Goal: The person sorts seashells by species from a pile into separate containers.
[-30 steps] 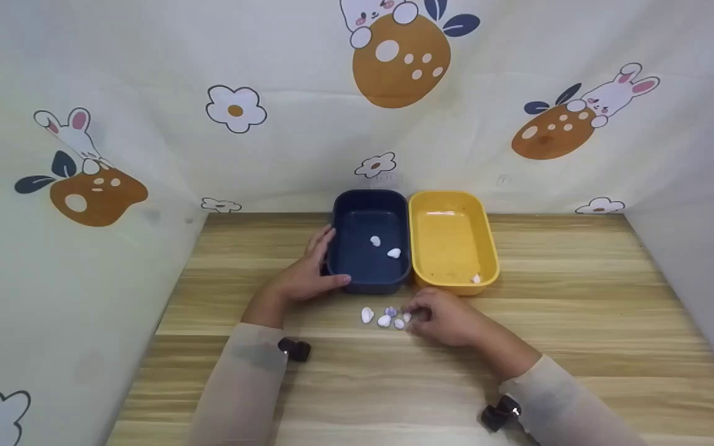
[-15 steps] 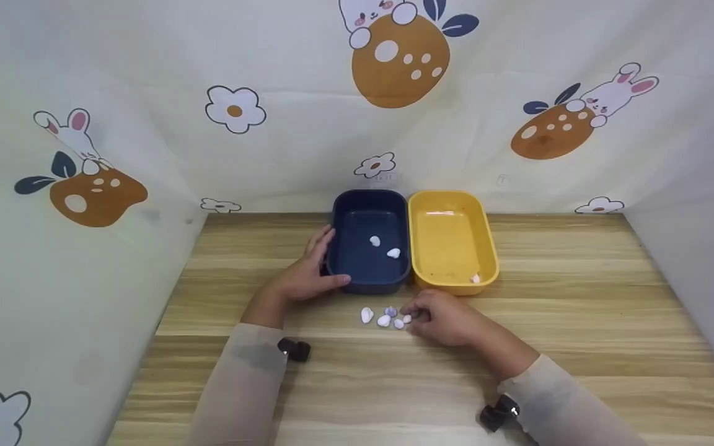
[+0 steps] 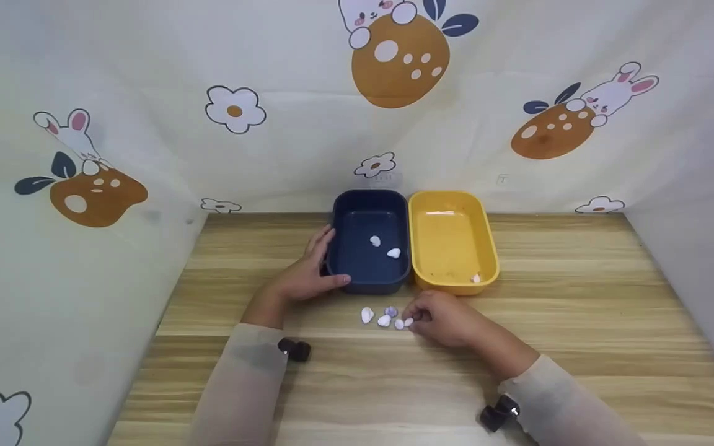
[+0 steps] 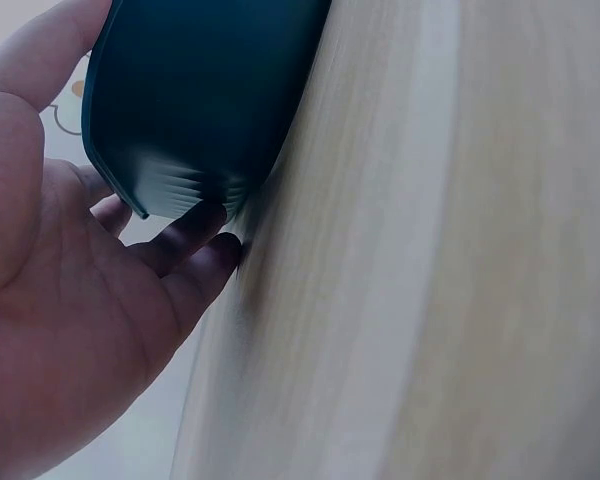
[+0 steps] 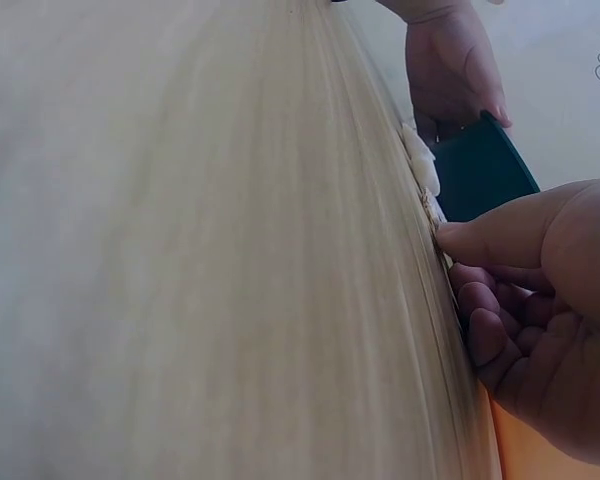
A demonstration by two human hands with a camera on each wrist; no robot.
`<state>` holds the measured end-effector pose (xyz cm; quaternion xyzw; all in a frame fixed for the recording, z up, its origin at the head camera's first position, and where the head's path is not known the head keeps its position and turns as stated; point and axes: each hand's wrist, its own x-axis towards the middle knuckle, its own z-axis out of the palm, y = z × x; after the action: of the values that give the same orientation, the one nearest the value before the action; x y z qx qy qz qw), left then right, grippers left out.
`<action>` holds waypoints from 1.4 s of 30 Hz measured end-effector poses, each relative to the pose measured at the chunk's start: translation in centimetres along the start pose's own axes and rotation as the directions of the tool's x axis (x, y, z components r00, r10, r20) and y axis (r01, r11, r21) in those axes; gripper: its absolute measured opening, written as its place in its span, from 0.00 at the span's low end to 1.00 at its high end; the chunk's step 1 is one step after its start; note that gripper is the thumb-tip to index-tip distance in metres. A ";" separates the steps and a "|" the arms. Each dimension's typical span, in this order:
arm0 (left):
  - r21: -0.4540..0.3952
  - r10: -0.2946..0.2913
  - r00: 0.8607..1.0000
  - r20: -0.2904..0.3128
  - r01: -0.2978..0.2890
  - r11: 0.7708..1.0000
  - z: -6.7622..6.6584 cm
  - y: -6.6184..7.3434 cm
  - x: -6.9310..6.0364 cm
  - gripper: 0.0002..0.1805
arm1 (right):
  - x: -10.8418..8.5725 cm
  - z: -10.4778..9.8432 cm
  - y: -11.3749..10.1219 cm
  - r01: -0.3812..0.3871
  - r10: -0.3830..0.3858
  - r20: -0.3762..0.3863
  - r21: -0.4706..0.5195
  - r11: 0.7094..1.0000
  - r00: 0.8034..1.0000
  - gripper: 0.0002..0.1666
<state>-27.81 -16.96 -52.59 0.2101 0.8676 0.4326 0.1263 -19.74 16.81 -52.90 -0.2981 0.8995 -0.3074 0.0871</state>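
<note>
At far left, a pale curtain (image 3: pixel 165 124) shows a printed rabbit on an orange fruit. A beige sleeve and a black wrist device (image 3: pixel 295 350) lead to the left hand (image 3: pixel 301 275), which grips the near left corner of a dark blue tub (image 3: pixel 351 260): thumb over the near rim, fingers against the outer left wall. The tub stands upright on the wood-grain table (image 3: pixel 332 390) and contains two white shells, lying apart on its floor.

In front of it lie, in order, an oval white shell (image 3: pixel 367 315), a rounder white shell (image 3: pixel 384 321) with a purplish shell (image 3: pixel 391 311) just behind it, a small pale shell (image 3: pixel 399 323) and an end shell (image 3: pixel 409 323). The right hand (image 3: pixel 447 319) pinches the end shell between thumb and forefinger at table level, remaining fingers curled.

Behind that hand, a yellow tub (image 3: pixel 447 248) stands upright alongside the blue one, containing one small pinkish-white shell (image 3: pixel 475 279) in its near right corner.
</note>
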 end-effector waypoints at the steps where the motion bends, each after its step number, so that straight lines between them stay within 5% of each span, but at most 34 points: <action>1: 0.000 0.000 1.000 0.000 0.000 1.000 0.0 0.0 0.0 0.65 | 0.0 0.0 0.0 -0.005 0.005 -0.001 0.005 1.000 1.000 0.10; 17: -0.005 0.001 1.000 -0.001 -0.001 1.000 -0.1 -0.3 0.1 0.65 | -0.8 -2.6 -1.6 -0.113 0.114 0.003 0.085 0.990 0.994 0.08; 25: -0.002 -0.004 1.000 0.000 0.004 1.000 -0.1 0.0 -0.1 0.64 | -1.0 -4.2 -1.6 -0.087 0.096 -0.105 0.084 0.993 0.990 0.08; 42: 0.004 -0.004 1.000 0.002 0.004 1.000 -0.2 0.3 -0.2 0.64 | -1.6 -8.2 1.3 -0.240 0.272 -0.228 0.159 0.958 0.935 0.10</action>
<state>-27.58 -17.01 -52.21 0.2091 0.8687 0.4305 0.1274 -21.84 22.68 -47.21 -0.1314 0.9128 -0.3853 0.0324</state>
